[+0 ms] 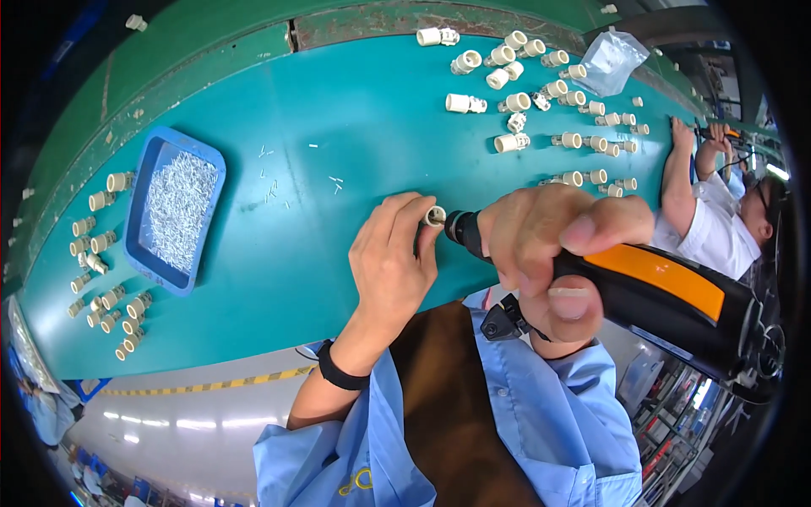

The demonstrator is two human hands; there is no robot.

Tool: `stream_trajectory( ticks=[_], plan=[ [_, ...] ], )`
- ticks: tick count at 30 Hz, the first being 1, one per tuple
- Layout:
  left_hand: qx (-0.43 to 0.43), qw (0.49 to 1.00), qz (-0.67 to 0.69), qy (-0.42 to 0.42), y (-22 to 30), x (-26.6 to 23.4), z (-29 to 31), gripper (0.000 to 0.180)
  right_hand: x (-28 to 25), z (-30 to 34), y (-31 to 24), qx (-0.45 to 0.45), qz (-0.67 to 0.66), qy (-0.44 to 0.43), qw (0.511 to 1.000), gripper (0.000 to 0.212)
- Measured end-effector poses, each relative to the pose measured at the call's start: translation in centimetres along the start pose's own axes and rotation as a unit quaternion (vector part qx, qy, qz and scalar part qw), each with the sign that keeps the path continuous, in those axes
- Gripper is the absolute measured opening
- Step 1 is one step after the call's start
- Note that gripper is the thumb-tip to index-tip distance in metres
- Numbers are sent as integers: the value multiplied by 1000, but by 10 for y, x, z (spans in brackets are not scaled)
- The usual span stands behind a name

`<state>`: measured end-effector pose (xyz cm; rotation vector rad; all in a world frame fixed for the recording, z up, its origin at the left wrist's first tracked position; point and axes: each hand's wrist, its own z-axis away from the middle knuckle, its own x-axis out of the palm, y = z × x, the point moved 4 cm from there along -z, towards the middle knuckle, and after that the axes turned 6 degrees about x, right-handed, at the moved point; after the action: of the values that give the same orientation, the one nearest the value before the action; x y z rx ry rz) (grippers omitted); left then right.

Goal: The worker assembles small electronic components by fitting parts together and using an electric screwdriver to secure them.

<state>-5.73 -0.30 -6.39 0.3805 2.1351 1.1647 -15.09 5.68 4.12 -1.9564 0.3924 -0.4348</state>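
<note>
The left hand has its grip pinched around a cream cylindrical socket over the table's near side; the right hand grips a black-and-orange electric screwdriver, bit at the socket's mouth. A blue tray stands left.

One tray, one bag, one held driver, dozens of sockets, silvery bits (uncountable)

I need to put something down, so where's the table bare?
Bare tabletop lies between the blue tray and your left hand, below the scattered pins. Another patch lies between those pins and the cream parts at upper right. It's crowded among those parts, near the clear bag, and left of the tray, where more sit.
</note>
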Motion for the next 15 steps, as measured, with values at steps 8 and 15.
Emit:
stream_trajectory(
  ticks=[8,15],
  plan=[
    [40,999,-18,13,6,5,2,22,-35,9,-70,-179,-174,88,964,40],
    [62,996,-58,12,8,-1,4,22,-57,44,-69,-41,-161,100,981,44]
  ],
)
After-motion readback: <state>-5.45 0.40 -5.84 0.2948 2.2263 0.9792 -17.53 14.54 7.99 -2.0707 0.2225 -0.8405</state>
